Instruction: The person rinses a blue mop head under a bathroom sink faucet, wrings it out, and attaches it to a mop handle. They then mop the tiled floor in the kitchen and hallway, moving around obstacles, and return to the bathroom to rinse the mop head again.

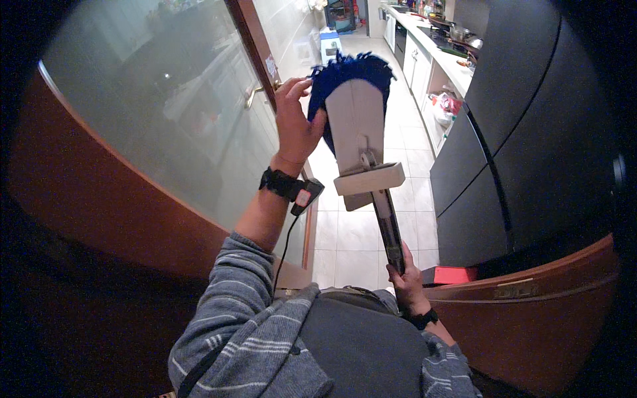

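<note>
A flat mop is raised in front of me, its head uppermost, with a blue fringed pad (353, 64) around a pale plastic head plate (356, 112). A pale crosspiece (371, 179) sits where the head meets the dark mop handle (385, 219). Low on that handle, my right hand (409, 283) is wrapped around it. My left hand (297, 117) is at the pad's left edge, fingers apart. Its thumb overlaps the blue fabric; whether it presses on it is unclear. A black device with a cable (306, 196) is strapped to my left wrist.
To the left stands a frosted-glass door (164, 109) with a brass handle (253, 95). A dark refrigerator (477, 199) is close on the right. Beyond it runs a kitchen counter (460, 79) with cookware. A white and blue stool (329, 45) stands farther back on the tiled floor (358, 234).
</note>
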### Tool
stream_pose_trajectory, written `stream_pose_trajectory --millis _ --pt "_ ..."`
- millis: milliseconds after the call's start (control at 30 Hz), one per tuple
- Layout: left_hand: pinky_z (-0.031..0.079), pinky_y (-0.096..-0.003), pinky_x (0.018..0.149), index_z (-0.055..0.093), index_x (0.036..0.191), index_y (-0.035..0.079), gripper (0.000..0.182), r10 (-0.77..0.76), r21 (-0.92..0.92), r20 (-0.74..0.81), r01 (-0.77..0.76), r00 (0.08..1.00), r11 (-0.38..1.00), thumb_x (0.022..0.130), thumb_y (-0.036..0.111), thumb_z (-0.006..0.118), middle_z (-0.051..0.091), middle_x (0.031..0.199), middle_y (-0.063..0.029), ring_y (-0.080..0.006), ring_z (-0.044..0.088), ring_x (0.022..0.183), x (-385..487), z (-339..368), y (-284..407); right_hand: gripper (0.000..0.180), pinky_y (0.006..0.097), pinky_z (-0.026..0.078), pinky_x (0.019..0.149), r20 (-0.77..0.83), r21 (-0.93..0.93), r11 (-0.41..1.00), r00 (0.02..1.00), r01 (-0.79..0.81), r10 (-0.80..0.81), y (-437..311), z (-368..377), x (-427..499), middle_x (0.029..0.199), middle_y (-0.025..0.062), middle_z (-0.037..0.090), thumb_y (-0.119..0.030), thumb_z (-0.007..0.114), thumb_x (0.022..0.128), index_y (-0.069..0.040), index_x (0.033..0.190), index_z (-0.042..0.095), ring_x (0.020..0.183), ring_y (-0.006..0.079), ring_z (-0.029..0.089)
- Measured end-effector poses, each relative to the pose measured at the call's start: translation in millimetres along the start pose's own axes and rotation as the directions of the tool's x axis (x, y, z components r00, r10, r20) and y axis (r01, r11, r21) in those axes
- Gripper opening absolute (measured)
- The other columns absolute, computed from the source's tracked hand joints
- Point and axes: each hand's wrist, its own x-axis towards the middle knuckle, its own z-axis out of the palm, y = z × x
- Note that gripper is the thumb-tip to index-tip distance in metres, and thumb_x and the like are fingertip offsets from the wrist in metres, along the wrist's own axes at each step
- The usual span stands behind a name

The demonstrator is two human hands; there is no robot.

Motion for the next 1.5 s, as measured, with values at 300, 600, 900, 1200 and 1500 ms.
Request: stream_pose_trajectory --millis 300,600,900,1200,1500 --pt "0.042 -0.0261 0.085 0.043 0.119 0.002 0.035 -0.43 -0.639 0.587 0.719 0.686 0.275 0.093 0.026 0.046 0.054 0.109 -0.0055 -0.013 0.05 0.098 -85 54 -26 0.059 0.0309 0.048 0.051 0.001 0.08 0.997 1.0 -0.02 0.02 -36 -6 12 0.065 0.0092 0.06 -0.024 0.062 0.082 -0.01 0.132 0.034 0.053 0.0181 0.06" --pt "0.045 -0.0311 0.086 0.044 0.118 0.005 0.036 -0.66 -0.661 0.429 0.712 0.617 0.236 0.096 0.032 0.036 0.056 0.107 -0.008 -0.0165 0.056 0.096 -95 36 -41 0.06 0.0237 0.047 0.051 -0.013 0.213 0.971 0.993 -0.109 0.114 -16 -3 9 0.077 0.001 0.056 -0.006 0.064 0.079 -0.006 0.132 0.036 0.058 0.0088 0.053" --pt "0.045 -0.0361 0.082 0.044 0.112 0.005 0.044 -0.532 -0.252 0.387 0.642 0.753 0.725 0.074 0.013 0.063 0.058 0.1 -0.0171 -0.0297 0.057 0.094 -108 41 -44 0.059 0.0236 0.047 0.051 0.008 0.35 0.933 0.996 -0.082 0.085 -16 0 13 0.077 0.0012 0.054 -0.005 0.064 0.079 -0.006 0.131 0.037 0.058 0.009 0.052" --pt "0.047 -0.0303 0.075 0.05 0.112 0.002 0.03 -0.612 -0.376 0.565 0.833 0.553 0.406 0.092 0.024 0.048 0.061 0.097 -0.0106 -0.0179 0.058 0.088 -187 66 -47 0.059 0.0254 0.048 0.054 0.005 0.34 0.938 0.997 -0.073 0.076 -36 -4 37 0.075 0.0036 0.057 -0.009 0.064 0.079 -0.006 0.131 0.037 0.058 0.0099 0.054" --pt "0.047 -0.0275 0.065 0.044 0.089 0.003 0.034 -0.825 -0.532 0.345 0.817 0.447 0.22 0.081 0.03 0.063 0.053 0.083 -0.0048 -0.0126 0.052 0.073 -219 68 -24 0.063 0.0242 0.046 0.053 -0.039 0.361 0.927 0.992 -0.101 0.124 -64 7 74 0.077 0.0016 0.055 -0.014 0.064 0.081 -0.007 0.135 0.032 0.059 0.0096 0.052"
